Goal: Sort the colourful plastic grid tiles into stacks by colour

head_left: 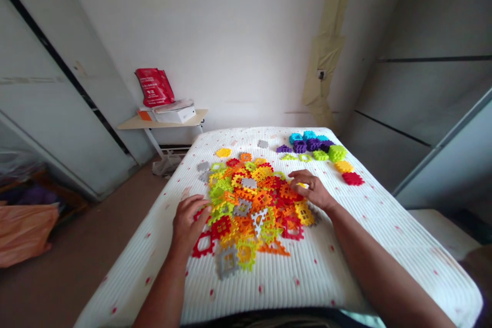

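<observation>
A pile of interlocking plastic building tiles in red, orange, yellow, lime and grey lies on a white quilted cover. My left hand rests at the pile's left edge, fingers loosely curved and thumb apart, close to a red square frame tile. At the right side, my right hand reaches over red and orange tiles with its thumb and fingers spread. A bit of yellow tile shows between them; I see no firm grip on it. Nearest me lie a grey window tile and an orange triangle tile.
Sorted stacks stand at the back right: blue, purple, lime, yellow and red. A side table with a white box and a red bag stands beyond the left corner.
</observation>
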The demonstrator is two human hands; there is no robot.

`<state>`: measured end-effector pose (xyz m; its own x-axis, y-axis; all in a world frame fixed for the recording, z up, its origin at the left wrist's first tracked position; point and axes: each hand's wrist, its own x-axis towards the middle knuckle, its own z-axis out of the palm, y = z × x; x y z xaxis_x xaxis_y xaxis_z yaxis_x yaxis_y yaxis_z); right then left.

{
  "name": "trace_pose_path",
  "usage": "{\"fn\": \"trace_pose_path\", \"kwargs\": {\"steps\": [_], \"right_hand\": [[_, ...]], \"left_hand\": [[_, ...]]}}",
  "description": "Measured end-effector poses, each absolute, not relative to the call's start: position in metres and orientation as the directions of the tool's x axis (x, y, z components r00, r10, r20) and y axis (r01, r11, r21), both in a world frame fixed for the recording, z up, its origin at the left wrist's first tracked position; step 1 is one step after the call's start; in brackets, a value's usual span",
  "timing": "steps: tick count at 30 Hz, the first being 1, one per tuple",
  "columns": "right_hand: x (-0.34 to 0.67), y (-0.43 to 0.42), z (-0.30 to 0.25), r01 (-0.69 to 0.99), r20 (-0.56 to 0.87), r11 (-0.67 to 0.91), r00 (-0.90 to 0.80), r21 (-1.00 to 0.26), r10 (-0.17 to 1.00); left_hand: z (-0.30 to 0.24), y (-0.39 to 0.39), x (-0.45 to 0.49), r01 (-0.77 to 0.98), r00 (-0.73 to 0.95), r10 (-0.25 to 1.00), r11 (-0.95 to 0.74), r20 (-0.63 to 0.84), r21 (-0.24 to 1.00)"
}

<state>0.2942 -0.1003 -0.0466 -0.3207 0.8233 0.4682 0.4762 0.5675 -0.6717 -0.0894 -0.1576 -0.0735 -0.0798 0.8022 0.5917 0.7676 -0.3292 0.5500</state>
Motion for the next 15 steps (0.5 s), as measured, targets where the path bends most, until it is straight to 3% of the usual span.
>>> {"fn": "trace_pose_path", "kwargs": {"steps": [4,9,15], "right_hand": [[0.288,-0.118,-0.03,0.448,0.444,0.651,-0.487,-0.613,0.753],[0.279,-0.129,-0.023,0.569,0.37,0.719,-0.618,-0.398,0.694],[0.266,-0.118,-0.039,0.649,0.325,0.706,-0.628,-0.283,0.707]], "left_hand": [[-0.076,-0.154,-0.095,0.747,-0.217,0.773,-0.261,0.596,0.611],[-0.079,-0.153,-0.095,0.749,-0.239,0.755,-0.256,0.61,0.611],[-0.081,-0.155,-0.095,0.778,-0.239,0.717,-0.263,0.655,0.571]]}}
